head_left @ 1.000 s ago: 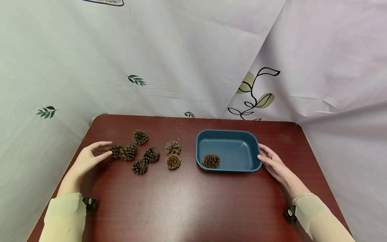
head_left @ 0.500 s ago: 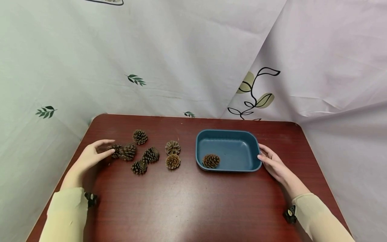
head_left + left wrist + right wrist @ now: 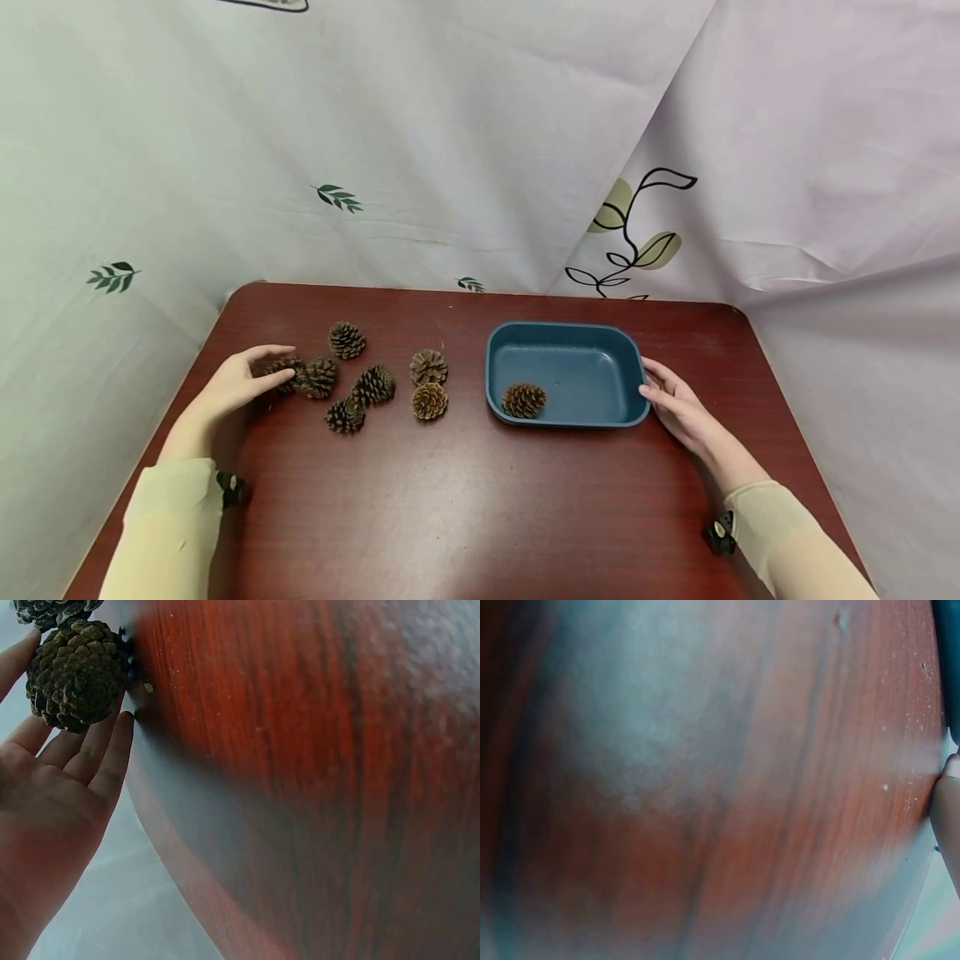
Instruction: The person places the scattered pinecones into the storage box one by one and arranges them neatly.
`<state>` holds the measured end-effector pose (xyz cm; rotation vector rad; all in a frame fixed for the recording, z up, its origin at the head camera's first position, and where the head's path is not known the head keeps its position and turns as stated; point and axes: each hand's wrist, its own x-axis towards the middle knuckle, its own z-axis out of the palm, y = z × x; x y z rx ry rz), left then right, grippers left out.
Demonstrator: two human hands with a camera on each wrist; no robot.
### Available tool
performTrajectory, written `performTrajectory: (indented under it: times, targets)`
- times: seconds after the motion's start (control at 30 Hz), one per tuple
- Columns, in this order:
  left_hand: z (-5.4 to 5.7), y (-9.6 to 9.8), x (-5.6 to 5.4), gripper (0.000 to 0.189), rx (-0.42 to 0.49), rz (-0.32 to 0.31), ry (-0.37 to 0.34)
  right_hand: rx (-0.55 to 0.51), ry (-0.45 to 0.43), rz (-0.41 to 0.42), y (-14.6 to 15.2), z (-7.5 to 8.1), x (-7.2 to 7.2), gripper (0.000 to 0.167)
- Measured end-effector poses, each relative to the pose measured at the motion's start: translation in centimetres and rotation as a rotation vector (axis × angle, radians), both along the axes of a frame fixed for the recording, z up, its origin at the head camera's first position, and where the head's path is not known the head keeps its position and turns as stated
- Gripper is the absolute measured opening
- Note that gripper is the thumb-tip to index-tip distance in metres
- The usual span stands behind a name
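On the left of the head view, my left hand [image 3: 232, 385] reaches round the leftmost pine cone [image 3: 283, 367], thumb and fingers spread on either side. Part of that cone is hidden behind the hand. The left wrist view has the brown cone [image 3: 79, 675] between the thumb and the nearly straight fingers; whether they touch it I cannot tell. Another pine cone [image 3: 317, 377] lies right beside it. My right hand [image 3: 684, 410] holds the right end of a blue plastic tub [image 3: 588, 367], thumb at the rim and fingers along the outer wall. One pine cone [image 3: 524, 401] lies in the tub's near-left corner.
Several other pine cones lie on the dark red table [image 3: 450, 500], among them one farther back [image 3: 347, 340] and a pair [image 3: 429, 401] left of the tub. A white patterned cloth [image 3: 450, 150] hangs behind the table and at its sides.
My left hand has shifted slightly right and farther over the leftmost pine cone. My right hand, the tub and the cones stay in place.
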<state>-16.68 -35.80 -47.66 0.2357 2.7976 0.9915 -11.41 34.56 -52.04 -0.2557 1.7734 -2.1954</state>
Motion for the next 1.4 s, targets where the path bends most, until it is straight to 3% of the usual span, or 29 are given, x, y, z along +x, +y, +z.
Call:
performTrajectory:
  times: [0.23,0.53,0.7,0.93,1.13,1.4]
  targets:
    - [0.2,-0.1,0.2,0.051,-0.030,-0.001,-0.034,-0.011,0.002,-0.001,0.0,-0.1,0.0,0.046]
    - [0.3,-0.1,0.7,0.052,-0.036,0.025,-0.027,-0.018,0.001,-0.004,0.1,-0.2,0.1,0.046]
    - [0.3,-0.2,1.1,0.049,-0.039,0.064,0.020,-0.019,0.001,-0.006,0.1,-0.2,0.1,0.046]
    - [0.1,-0.3,1.8,0.046,0.035,0.140,0.097,-0.013,0.000,-0.005,0.1,-0.1,0.1,0.045]
    - [0.5,0.0,2.2,0.049,0.065,0.198,0.152,-0.013,-0.002,-0.002,0.1,-0.2,0.1,0.045]
    - [1.0,1.0,2.4,0.052,0.206,0.248,0.234,-0.018,0.001,-0.010,0.0,-0.1,0.0,0.046]
